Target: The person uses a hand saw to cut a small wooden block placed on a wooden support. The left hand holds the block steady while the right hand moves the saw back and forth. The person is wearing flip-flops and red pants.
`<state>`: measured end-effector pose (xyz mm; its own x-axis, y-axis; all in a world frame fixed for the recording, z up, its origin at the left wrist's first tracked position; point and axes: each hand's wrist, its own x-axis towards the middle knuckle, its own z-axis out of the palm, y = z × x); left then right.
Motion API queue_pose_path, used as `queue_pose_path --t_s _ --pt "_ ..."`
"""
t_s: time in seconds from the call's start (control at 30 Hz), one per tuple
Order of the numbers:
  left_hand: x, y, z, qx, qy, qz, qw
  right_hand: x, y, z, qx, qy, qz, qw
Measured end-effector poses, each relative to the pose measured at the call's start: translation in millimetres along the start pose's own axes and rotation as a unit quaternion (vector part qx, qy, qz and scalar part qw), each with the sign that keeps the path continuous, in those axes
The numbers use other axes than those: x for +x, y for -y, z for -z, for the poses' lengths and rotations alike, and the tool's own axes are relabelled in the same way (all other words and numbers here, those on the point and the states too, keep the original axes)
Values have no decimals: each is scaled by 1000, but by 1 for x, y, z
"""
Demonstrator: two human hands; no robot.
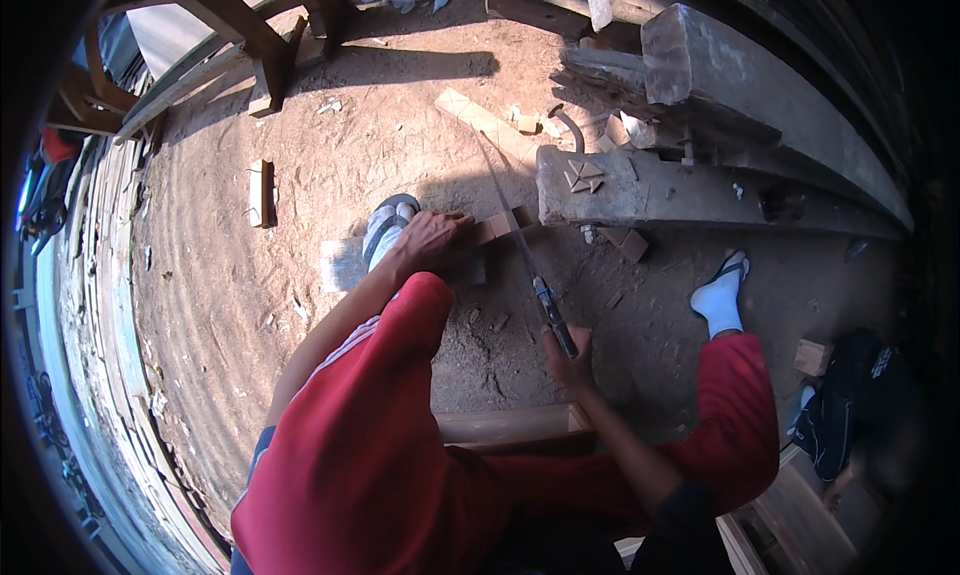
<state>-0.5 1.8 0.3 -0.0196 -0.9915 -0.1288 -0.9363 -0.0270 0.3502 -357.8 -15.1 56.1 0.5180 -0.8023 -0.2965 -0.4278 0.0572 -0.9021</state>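
My right hand is wrapped around the dark handle of a handsaw. The saw's long thin blade points away from me and lies across a short strip of wood. My left hand is closed over the left end of that strip, just left of the blade. The fingertips are partly hidden. Beneath my left hand and my left sandalled foot is a pale flat board. How deep the blade sits in the wood cannot be made out.
A thick timber beam with bolts and several small wood offcuts on it lies right of the blade. My right foot rests on the dirt. A wood block lies at left, wooden frames beyond. Dark cloth lies at right.
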Motion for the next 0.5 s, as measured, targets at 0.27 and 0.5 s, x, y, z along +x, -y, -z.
queue_pose_path --t_s 0.27,0.5 --pt "-1 -9 12 -20 14 16 1000 -4 -13 -1 -7 5 -28 1000" --pt "-3 -16 21 -26 -5 -50 998 -28 9 10 -27 7 -36 999"
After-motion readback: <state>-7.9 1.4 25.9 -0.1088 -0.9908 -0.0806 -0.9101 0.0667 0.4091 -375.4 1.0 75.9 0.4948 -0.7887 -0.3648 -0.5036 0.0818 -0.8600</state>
